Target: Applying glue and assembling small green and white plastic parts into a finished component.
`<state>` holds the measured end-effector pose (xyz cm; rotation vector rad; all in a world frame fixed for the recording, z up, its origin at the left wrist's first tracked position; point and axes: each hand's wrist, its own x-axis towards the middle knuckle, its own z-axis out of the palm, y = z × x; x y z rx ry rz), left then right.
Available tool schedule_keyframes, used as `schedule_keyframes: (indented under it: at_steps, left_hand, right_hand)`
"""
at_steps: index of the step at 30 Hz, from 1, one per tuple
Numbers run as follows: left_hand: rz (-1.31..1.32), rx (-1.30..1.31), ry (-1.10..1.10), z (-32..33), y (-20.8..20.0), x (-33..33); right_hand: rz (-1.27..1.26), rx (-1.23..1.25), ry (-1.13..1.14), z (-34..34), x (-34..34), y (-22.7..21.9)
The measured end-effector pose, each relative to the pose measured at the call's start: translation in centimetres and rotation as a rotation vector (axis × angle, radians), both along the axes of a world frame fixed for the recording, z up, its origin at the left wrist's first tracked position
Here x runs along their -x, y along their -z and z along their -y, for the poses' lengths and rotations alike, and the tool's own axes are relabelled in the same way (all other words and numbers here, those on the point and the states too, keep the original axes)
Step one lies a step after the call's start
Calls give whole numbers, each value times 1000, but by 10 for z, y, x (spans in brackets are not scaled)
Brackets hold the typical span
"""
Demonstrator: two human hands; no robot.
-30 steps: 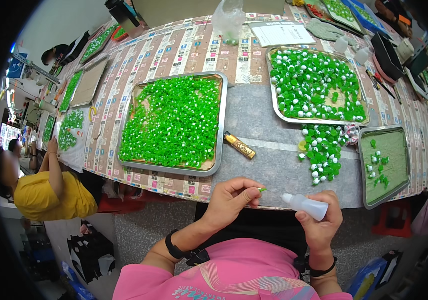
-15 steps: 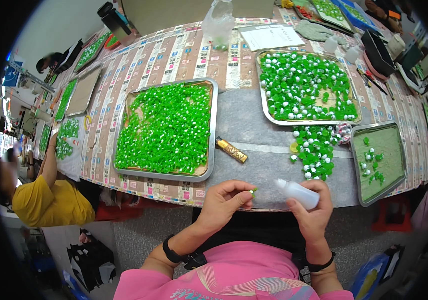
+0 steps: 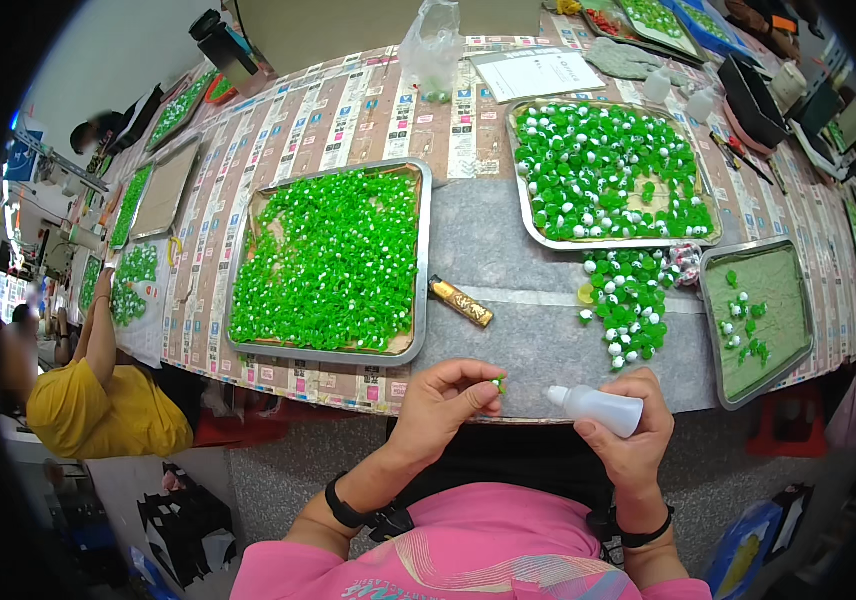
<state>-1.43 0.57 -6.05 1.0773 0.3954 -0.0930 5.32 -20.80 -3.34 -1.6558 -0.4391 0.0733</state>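
At the front edge of the table, my left hand (image 3: 435, 408) pinches a tiny green and white piece (image 3: 499, 384) between thumb and fingertips. My right hand (image 3: 636, 438) is wrapped round a translucent white squeeze bottle (image 3: 600, 409). The bottle lies nearly level, its nozzle pointing left at the piece with a gap between them. Just beyond my right hand is a loose pile of green pieces with white balls (image 3: 630, 300). A gold and black tube, perhaps a lighter (image 3: 461, 302), rests on the grey mat (image 3: 478, 240) ahead of my left hand.
A metal tray (image 3: 423, 270) of small green pieces stands left; another tray (image 3: 608, 245) of green pieces with white balls stands far right. A smaller tray (image 3: 783, 325) holds several pieces. A person in a yellow top (image 3: 108, 405) works at the left. Pliers-like tools (image 3: 733, 155) lie far right.
The bottle's nozzle has dropped, and the bottle now lies more level. My right hand has shifted slightly right. My left hand has barely moved and still pinches the piece.
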Motion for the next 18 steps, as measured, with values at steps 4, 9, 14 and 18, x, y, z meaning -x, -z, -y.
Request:
schedule_keyframes:
  at_steps: [4,9,14,18]
  left_hand:
    - [-5,-13,-2,0,-1,0]
    - [-17,0,7,0,-3,0]
    - [-23,-5,19,0,-4,0]
    - [-75,-60,21,1,-5,1]
  right_hand:
    - [40,8,-2,-1,0,1]
    - [23,6,-10,-3,0,1]
    - [30,38,-14,-5,1,1]
    - [33,16,8,-4,2,1]
